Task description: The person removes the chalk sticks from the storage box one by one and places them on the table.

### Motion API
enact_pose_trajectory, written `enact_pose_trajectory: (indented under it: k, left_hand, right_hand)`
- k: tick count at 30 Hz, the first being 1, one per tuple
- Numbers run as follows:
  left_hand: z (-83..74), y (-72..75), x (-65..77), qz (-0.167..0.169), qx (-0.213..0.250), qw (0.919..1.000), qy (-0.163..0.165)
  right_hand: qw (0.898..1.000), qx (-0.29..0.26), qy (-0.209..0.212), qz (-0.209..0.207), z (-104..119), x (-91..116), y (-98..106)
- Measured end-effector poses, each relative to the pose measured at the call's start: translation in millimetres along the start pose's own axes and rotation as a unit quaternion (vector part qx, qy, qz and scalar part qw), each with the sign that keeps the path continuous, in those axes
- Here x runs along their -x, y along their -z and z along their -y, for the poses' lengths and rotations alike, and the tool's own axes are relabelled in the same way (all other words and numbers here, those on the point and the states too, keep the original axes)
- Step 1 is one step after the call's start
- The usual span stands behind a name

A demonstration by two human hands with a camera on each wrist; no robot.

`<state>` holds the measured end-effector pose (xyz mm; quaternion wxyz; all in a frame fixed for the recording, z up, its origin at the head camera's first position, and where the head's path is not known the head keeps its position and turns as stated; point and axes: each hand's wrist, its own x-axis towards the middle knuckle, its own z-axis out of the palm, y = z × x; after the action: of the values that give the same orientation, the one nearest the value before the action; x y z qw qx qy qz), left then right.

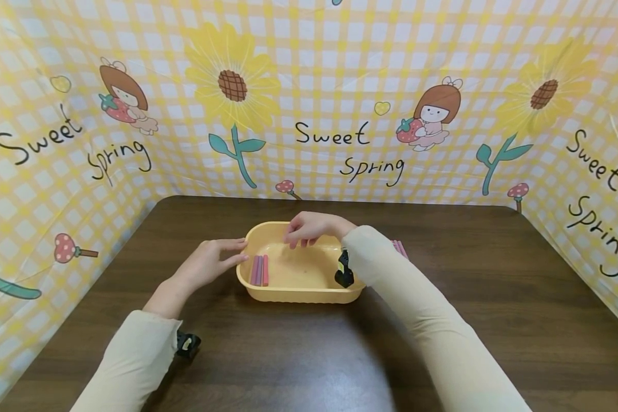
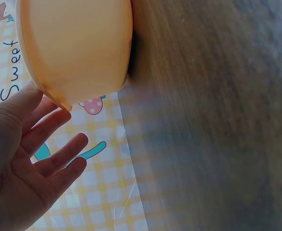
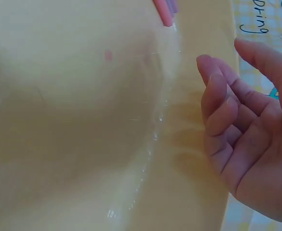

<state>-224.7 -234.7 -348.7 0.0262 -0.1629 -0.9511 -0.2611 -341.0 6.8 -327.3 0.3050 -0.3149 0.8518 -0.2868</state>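
Note:
A yellow oval plastic tub (image 1: pixel 298 296) stands on the table. My left hand (image 1: pixel 209 264) is at the tub's left end, thumb and forefinger pinching its rim; the left wrist view shows the other fingers spread outside the wall. Inside the tub, against that left end, several thin pink and purple sticks (image 1: pixel 259 270) lie side by side. My right hand (image 1: pixel 311 228) hangs over the tub's far side, its fingers loosely bent with nothing between them. In the right wrist view, a gap shows between thumb and fingertips, and stick ends (image 3: pixel 164 12) appear at the top.
More pink sticks (image 1: pixel 400 249) are on the table to the right of the tub, partly hidden by my right forearm. The dark wooden table (image 1: pixel 268 355) meets a yellow checked cloth (image 1: pixel 329 74) at the back and sides. Each wrist carries a black camera.

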Motion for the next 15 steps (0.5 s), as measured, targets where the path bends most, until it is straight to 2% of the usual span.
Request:
enact_pose_trajectory:
  k: [15]
  left_hand:
    - [-0.2, 0.5, 0.0, -0.004, 0.000, 1.0000, -0.003]
  right_hand:
    - [0.999, 0.014, -0.002, 0.049, 2.8, -21.8, -20.5]
